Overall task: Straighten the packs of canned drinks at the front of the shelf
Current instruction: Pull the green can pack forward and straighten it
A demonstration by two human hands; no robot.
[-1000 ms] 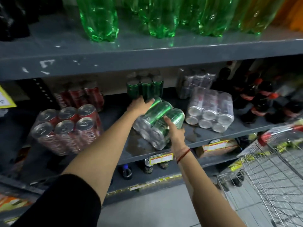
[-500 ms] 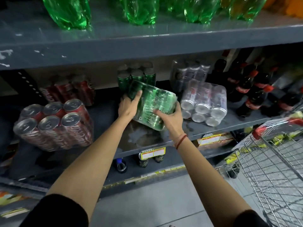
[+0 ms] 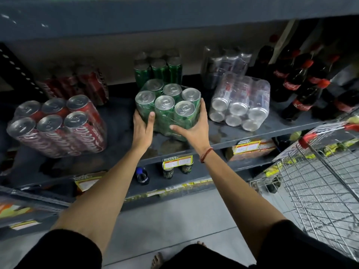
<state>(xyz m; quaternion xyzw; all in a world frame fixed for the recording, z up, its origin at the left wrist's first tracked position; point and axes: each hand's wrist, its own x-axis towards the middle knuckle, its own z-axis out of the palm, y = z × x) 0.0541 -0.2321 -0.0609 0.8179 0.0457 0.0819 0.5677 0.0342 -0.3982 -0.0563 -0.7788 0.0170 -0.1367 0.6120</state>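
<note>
A shrink-wrapped pack of green cans (image 3: 168,105) stands upright near the front of the grey shelf (image 3: 223,139), can tops facing up. My left hand (image 3: 142,129) grips its left side and my right hand (image 3: 191,127) holds its front right corner. To the left, a pack of red cans (image 3: 58,127) leans tilted toward me at the shelf's front. On the right lies a pack of silver cans (image 3: 240,102) on its side, can ends toward me.
More packs of red cans (image 3: 77,86), green cans (image 3: 158,69) and silver cans (image 3: 225,65) stand at the shelf's back. Cola bottles (image 3: 299,92) fill the right. A wire shopping cart (image 3: 320,183) stands at the right. The shelf above overhangs; price labels (image 3: 177,162) hang below.
The green pack went from lying on its side, through being lifted and turned in both hands, to standing upright on the shelf. The camera tilted downward.
</note>
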